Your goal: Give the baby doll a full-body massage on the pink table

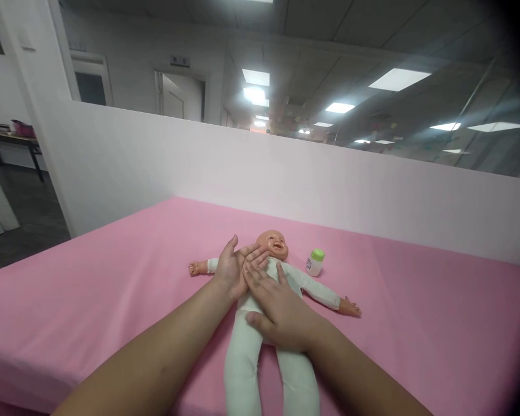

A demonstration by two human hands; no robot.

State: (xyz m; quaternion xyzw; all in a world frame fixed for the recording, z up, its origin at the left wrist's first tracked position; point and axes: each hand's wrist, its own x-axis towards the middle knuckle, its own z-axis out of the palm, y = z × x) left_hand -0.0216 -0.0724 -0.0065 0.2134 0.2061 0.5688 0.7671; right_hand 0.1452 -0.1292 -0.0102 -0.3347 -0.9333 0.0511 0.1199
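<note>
A baby doll (245,358) with a hard plastic head and a pale cloth body lies on its back on a pink sheet, arms spread. Above its chest, my left hand (236,267) is turned palm up with its fingers stretched out and nothing in it. My right hand (277,306) lies palm down over the doll's torso, fingers extended, their tips touching the fingers and palm of my left hand. Right of the doll's head stands a small white bottle (314,264) with a green cap, touched by neither hand.
The pink-covered table (112,254) spreads to both sides. A low white partition (286,167) runs along its far edge. At the far left, a dark-legged table (13,138) holds a pink item.
</note>
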